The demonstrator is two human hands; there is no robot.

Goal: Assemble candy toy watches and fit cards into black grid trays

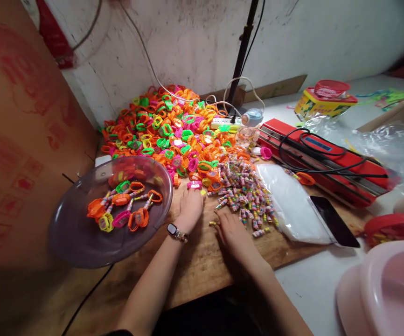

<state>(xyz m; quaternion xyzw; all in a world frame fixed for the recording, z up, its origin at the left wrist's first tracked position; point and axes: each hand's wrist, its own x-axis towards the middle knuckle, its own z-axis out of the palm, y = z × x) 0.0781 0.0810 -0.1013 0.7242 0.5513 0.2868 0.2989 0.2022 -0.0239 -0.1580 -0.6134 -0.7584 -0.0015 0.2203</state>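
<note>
My left hand (191, 208), with a smart band on its wrist, reaches to the near edge of a heap of plastic toy watches (163, 130). Its fingers curl down at a pink toy watch (194, 185), their tips partly hidden. Beside the pile of small wrapped candy rolls (246, 186), my right hand (230, 227) is bent with fingers drawn together. One candy roll (213, 224) pokes out at its thumb side. To the left, a translucent purple basin (79, 242) holds several toy watches joined with candy rolls (121, 212).
Clear plastic bags (286, 210) and a black phone (333, 221) lie right of the candy. Behind them is a red bag sealer (321, 154) with a black cable. A cardboard box (30, 140) stands left, a pink basin (370, 289) lower right. A power strip (225, 122) borders the heap.
</note>
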